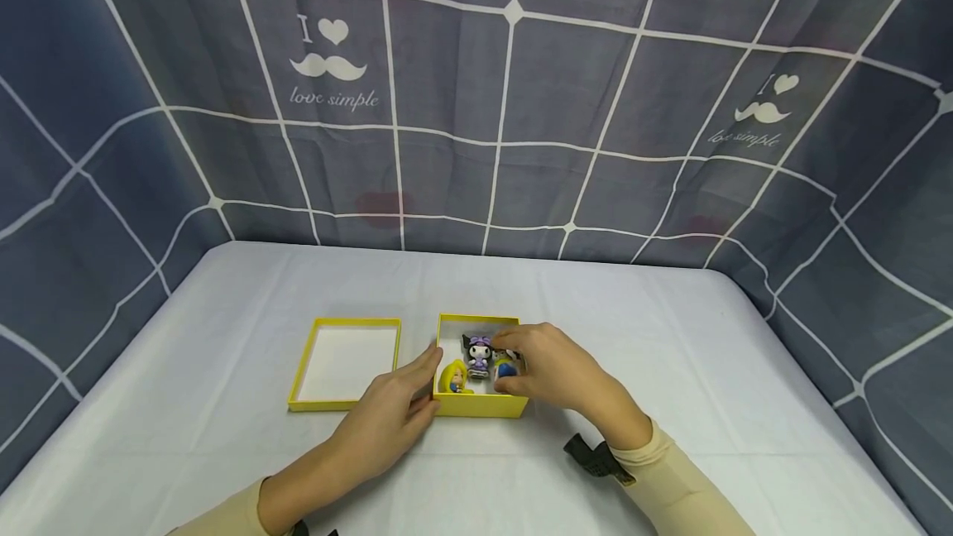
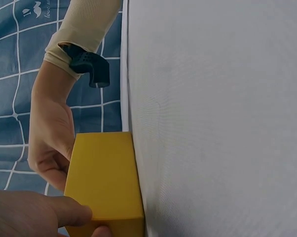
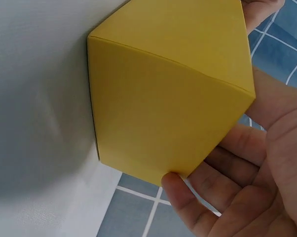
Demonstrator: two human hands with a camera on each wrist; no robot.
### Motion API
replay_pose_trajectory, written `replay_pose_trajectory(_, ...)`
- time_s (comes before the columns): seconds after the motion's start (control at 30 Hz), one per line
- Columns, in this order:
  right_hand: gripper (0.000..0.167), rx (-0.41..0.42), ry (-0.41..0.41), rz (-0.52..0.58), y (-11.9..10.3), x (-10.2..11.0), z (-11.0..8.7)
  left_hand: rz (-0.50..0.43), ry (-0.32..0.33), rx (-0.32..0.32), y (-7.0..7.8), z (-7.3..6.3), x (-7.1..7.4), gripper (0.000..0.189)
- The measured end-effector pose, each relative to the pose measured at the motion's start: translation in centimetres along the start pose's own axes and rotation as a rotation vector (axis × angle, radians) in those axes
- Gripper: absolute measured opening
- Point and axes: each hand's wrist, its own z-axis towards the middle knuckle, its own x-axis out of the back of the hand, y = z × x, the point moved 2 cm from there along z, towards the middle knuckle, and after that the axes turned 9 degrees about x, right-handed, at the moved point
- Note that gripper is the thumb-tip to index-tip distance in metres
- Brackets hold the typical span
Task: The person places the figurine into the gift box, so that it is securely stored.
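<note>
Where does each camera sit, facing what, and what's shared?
Head: worn there, facing forward and down at the yellow box; left grip, right grip, sleeves show.
Left wrist: on that wrist, facing the box's outside; left grip close, right grip beyond.
Right wrist: on that wrist, facing a box corner; right grip close, left grip cropped.
Wrist views share the box and both grips.

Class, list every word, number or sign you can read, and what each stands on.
"I", "love simple", with heart and moustache: left side of gridded cloth.
"I", "simple", same signs: right side; "love" blurred.
Left wrist view's copy: too small to read fully.
Black strap: any marking too small to read.
Yellow box: no text visible.
</note>
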Motion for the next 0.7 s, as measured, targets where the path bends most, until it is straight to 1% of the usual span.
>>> replay_pose_trajectory(0.1, 0.046, 0.002, -0.003, -0.016, 0.01, -0.15, 0.10, 0.004, 0.004, 0.001, 0.01, 0.02, 0.02, 0.063)
replay_pose_trajectory(0.3, 0.045, -0.001, -0.019, -0.039, 0.10, -0.39, 0.23, -0.005, -0.009, 0.008, -0.02, 0.04, 0.02, 0.063)
replay_pose_trajectory(0.7, 0.039, 0.032, -0.065, -0.112, -0.13, -0.55, 0.69, -0.005, -0.010, 0.013, -0.03, -0.02, -0.02, 0.064)
